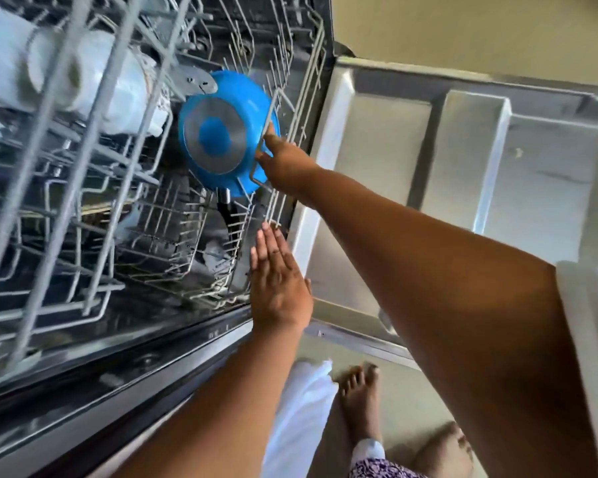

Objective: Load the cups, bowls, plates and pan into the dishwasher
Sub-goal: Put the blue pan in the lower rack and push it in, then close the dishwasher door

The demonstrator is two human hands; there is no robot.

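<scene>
A blue pan (218, 132) with a steel disc on its base stands on edge in the lower rack (173, 243), bottom toward me, its black handle (227, 208) pointing down between the tines. My right hand (283, 163) reaches in beside the pan's rim, and its fingers curl round the rack's front wire bar. My left hand (278, 288) is flat with straight fingers, its fingertips at the rack's near corner. White cups and bowls (111, 84) lie blurred in the pulled-out upper rack (83, 132).
The steel dishwasher door (463, 160) lies open to the right, under my right arm. The dishwasher's dark front edge (152, 357) runs along below the racks. My bare feet (359, 398) and a white cloth (301, 408) are on the floor in front.
</scene>
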